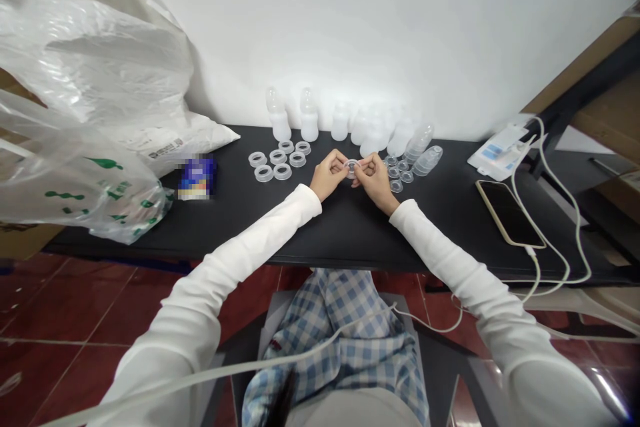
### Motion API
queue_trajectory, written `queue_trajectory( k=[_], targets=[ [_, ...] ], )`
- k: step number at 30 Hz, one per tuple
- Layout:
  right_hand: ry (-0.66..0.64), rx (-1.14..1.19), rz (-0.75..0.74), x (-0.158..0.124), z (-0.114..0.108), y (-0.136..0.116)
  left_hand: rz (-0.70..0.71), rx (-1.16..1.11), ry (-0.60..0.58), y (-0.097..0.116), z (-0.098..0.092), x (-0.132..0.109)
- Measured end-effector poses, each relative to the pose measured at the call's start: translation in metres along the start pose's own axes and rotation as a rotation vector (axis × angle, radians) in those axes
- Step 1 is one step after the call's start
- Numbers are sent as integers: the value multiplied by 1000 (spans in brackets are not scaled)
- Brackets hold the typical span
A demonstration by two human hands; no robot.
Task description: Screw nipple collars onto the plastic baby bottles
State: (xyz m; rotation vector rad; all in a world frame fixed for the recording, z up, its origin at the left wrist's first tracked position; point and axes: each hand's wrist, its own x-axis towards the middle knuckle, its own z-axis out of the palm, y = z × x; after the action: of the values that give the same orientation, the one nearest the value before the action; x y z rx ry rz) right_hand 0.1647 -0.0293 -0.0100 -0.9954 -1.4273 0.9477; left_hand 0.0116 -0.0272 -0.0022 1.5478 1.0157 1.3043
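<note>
Two hands [330, 176] [374, 177] holding one ring [352, 164], seven loose rings [278, 162], one phone [510, 212]

No lettering can be read: the label [167, 147] on the white bag [117, 73] is too small, the blue packet [199, 177] blurred.

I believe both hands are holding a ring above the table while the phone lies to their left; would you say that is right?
Not quite: the head view shows the left hand and right hand holding a ring above the table, but the phone lies to their right, not their left.
</note>
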Motion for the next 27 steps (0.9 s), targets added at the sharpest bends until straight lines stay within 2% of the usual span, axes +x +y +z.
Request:
queue_trajectory(
  k=[4, 8, 11, 14, 16, 18, 23, 27],
  targets=[
    [16, -54, -43, -1, 1, -3, 8, -22, 2, -4, -2, 2],
    [-7, 103, -20, 2, -1, -3, 54, -171, 8, -12, -6, 11],
    [-62, 190, 47, 5, -4, -3, 112, -183, 5, -17, -10, 17],
    [-133, 140, 59, 6, -6, -5, 137, -159, -41, -20, -11, 18],
    [-136, 77, 19, 6, -8, -7, 133, -152, -49, -20, -10, 17],
    [-53, -16, -72, 6, -10, -10, 114, -136, -42, -22, -10, 17],
    [293, -370, -364, 4, -18, -21, 64, 80, 60, -27, -6, 26],
    [493, -436, -419, 3, -23, -23, 34, 246, 150, -23, 11, 50]
  ],
)
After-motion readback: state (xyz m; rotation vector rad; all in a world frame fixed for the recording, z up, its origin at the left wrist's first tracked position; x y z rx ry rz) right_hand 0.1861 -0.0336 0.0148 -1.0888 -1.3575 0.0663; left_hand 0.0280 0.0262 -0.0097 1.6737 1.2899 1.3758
